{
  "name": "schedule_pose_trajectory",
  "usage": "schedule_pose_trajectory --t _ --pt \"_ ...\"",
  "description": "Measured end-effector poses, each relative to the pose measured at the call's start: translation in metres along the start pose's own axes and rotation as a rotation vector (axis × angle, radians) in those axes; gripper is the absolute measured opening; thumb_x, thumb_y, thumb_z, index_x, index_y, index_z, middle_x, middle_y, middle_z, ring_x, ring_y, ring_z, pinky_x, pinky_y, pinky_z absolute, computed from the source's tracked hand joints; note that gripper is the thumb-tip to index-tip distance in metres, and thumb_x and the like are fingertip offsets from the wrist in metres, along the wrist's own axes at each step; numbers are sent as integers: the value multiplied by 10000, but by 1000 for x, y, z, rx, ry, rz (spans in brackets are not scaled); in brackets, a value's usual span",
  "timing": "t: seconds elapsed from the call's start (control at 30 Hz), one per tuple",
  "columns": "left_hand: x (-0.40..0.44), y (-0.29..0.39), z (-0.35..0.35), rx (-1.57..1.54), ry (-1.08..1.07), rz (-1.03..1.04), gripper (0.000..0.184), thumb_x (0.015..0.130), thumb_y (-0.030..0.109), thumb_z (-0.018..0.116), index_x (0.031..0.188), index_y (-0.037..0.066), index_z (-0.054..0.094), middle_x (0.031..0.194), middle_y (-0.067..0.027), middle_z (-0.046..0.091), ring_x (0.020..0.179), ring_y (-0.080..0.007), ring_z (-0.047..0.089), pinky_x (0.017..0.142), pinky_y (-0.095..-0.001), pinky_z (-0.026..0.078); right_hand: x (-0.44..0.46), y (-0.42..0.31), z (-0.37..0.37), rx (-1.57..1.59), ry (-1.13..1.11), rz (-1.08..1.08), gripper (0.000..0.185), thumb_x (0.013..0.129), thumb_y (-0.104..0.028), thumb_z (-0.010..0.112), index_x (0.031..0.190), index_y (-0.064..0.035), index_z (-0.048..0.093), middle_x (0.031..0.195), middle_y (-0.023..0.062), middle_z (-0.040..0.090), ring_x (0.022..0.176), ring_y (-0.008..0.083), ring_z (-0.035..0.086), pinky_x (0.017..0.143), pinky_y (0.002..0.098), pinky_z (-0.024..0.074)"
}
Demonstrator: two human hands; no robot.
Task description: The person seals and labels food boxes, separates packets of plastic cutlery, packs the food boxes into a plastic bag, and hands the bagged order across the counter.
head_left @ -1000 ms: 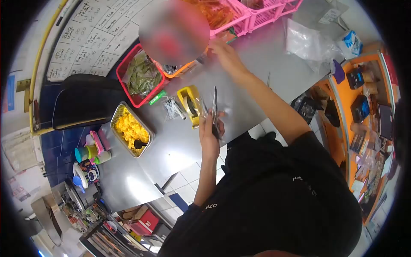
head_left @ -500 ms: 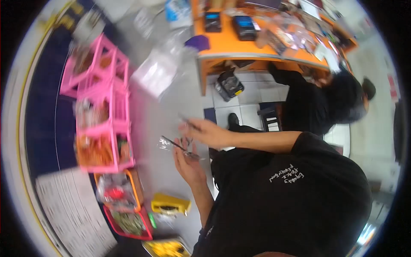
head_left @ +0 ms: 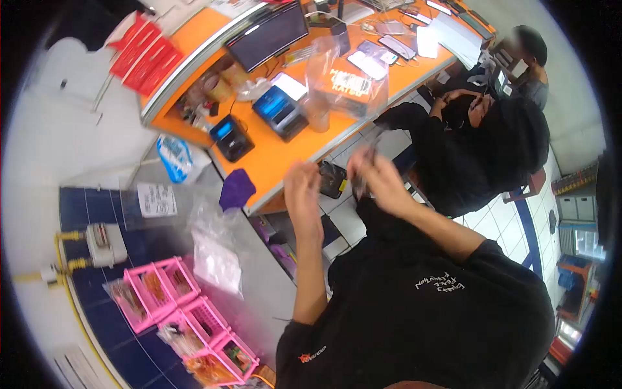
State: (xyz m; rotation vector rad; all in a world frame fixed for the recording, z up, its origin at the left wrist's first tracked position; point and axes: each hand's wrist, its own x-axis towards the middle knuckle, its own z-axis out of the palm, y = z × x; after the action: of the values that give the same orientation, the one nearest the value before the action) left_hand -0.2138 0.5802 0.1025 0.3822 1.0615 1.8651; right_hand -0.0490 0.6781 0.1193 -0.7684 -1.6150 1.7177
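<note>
My left hand (head_left: 303,198) is raised in front of the orange desk, its fingers smeared by motion; whether it holds anything cannot be made out. To its right, my right hand (head_left: 382,181) is closed around a dark, thin object (head_left: 371,150), too blurred to name. The two hands are apart, above the gap between the desk and the grey counter. Behind them on the floor stands a black container (head_left: 333,179) with a yellow label.
The orange desk (head_left: 337,139) carries two small black machines (head_left: 280,113), a monitor (head_left: 269,35), phones and a clear plastic bag (head_left: 337,71). Pink baskets (head_left: 152,295) with packets and plastic packaging (head_left: 217,259) are at lower left. A person in black (head_left: 479,149) sits close on the right.
My view has swung from the counter toward the orange desk. Both hands have lifted away from the counter and moved apart; the dark strip seen at my left hand no longer shows clearly.
</note>
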Motion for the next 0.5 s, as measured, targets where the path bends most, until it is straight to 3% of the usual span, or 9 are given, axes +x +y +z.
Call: schedule_pose_trajectory --t 0.03,0.1,0.17,0.2,0.27,0.37,0.4,0.43,0.5 --pt "39 -2 14 277 56 128 584 1002 220 715 1501 36 476 1467 -140 563 1357 -274 557 1170 -441 437 30 -7 -16 102 158 -153 289 1143 -319 523 1187 -58 637 934 -2 631 796 50 530 682 253 445" --pt "120 0 51 563 -28 283 654 958 225 800 1485 16 474 1453 -159 562 1361 -275 554 1178 -444 433 80 -51 -55 128 248 -141 293 1146 -312 516 1195 -49 637 924 -1 626 796 89 552 724 277 478" --pt "179 -5 89 971 -71 575 649 922 149 815 1464 9 486 1422 -198 576 1310 -330 589 1137 -463 464 140 -63 -72 -28 410 -385 319 1143 -317 519 1217 -32 645 960 19 685 846 143 638 782 326 522" --pt "199 -7 104 980 -81 553 649 922 149 815 1464 9 486 1422 -198 576 1310 -330 589 1137 -463 464 166 -55 -79 -59 427 -359 330 1140 -315 517 1214 -22 649 997 60 712 900 185 675 818 352 533" --pt "234 -8 130 1464 -127 804 534 916 152 786 1392 37 572 1303 -208 649 1211 -384 625 1051 -491 498 217 -14 -101 -335 441 -223 350 1119 -312 530 1213 -1 659 1099 190 749 1027 303 738 881 400 548" --pt "289 -26 108 1576 -174 821 405 908 184 764 1280 58 665 1141 -197 708 1086 -419 654 954 -509 518 242 38 -108 -575 180 -199 406 1094 -366 552 1218 -3 683 1100 244 741 1024 390 722 888 447 546" --pt "306 -31 95 1514 -215 812 259 980 206 684 1178 42 709 1036 -176 731 986 -368 686 881 -473 526 245 47 -110 -658 67 -155 415 1093 -378 552 1203 -2 690 1112 259 737 1035 407 716 899 471 543" --pt "312 -28 97 1516 -242 809 259 980 206 684 1178 42 709 1036 -176 731 986 -368 686 881 -473 526 247 52 -106 -653 11 -94 416 1096 -380 546 1179 0 695 1125 272 731 1050 418 710 913 488 539" --pt "312 -24 97 1233 -123 482 247 1005 219 625 1140 28 704 1133 -177 713 1045 -380 652 920 -510 495 253 60 -95 -761 -112 181 410 1057 -362 596 1177 13 711 1160 259 738 1083 417 720 911 483 567"
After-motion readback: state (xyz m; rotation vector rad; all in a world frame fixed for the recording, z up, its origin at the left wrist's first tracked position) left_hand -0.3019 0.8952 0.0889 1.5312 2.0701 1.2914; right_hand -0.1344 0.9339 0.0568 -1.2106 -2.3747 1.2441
